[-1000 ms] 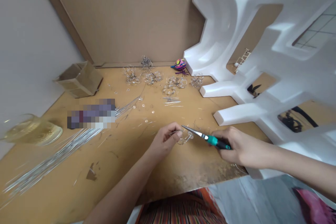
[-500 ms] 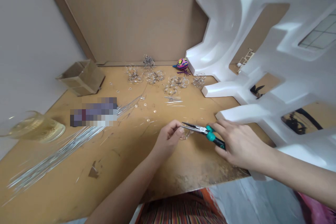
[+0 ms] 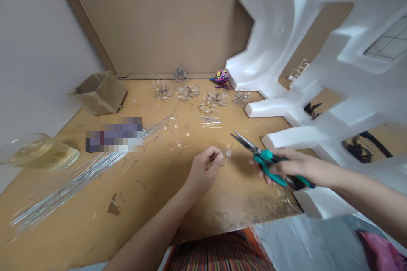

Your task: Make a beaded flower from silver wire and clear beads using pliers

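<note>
My left hand [image 3: 206,168] pinches a small bent-wire piece with clear beads [image 3: 228,154] above the near part of the table. Much of that piece is hidden behind my fingers. My right hand [image 3: 280,167] is wrapped round teal-and-black long-nose pliers [image 3: 259,154]. Their jaws are slightly parted and point up and to the left, apart from the wire piece, with nothing visible between them. Beyond both hands lie a few short straight wires [image 3: 210,122] and scattered clear beads [image 3: 188,134].
Coiled wire shapes [image 3: 188,92] sit at the back beside a colourful toy [image 3: 221,77]. On the left are a bundle of long wires [image 3: 79,186], an open cardboard box [image 3: 106,95] and a glass of yellowish liquid [image 3: 44,152]. A white moulded structure [image 3: 286,137] borders the right side.
The pliers have drawn away from the wire piece to the right, and their jaws have parted. My right hand has turned around the handles. My left hand has hardly moved.
</note>
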